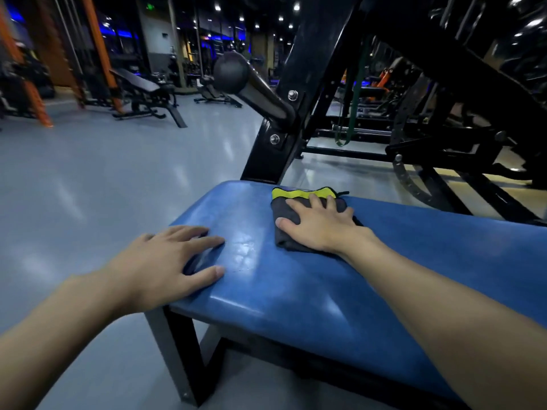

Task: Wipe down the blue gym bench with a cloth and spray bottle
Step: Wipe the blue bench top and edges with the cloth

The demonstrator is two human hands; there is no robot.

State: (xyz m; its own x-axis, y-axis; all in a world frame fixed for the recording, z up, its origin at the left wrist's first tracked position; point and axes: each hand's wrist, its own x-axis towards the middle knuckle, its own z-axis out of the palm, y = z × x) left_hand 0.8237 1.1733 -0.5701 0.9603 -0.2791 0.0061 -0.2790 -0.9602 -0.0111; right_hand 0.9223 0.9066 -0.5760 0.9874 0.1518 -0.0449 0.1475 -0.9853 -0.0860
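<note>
The blue gym bench (pixel 296 279) fills the lower middle of the view, its padded top shiny and scuffed. A folded dark grey cloth (pixel 285 232) with a yellow-green edge lies on the bench near its far side. My right hand (pixel 321 224) presses flat on the cloth with fingers spread. My left hand (pixel 168 261) rests flat on the bench's left end, fingers apart, holding nothing. No spray bottle is in view.
A black machine frame (pixel 281 134) with a padded roller (pixel 232 72) rises just behind the bench. More black equipment (pixel 444 137) stands at the right. Grey floor (pixel 103 179) stretches to the left, with an incline bench (pixel 142 93) and orange posts (pixel 102 51) far off.
</note>
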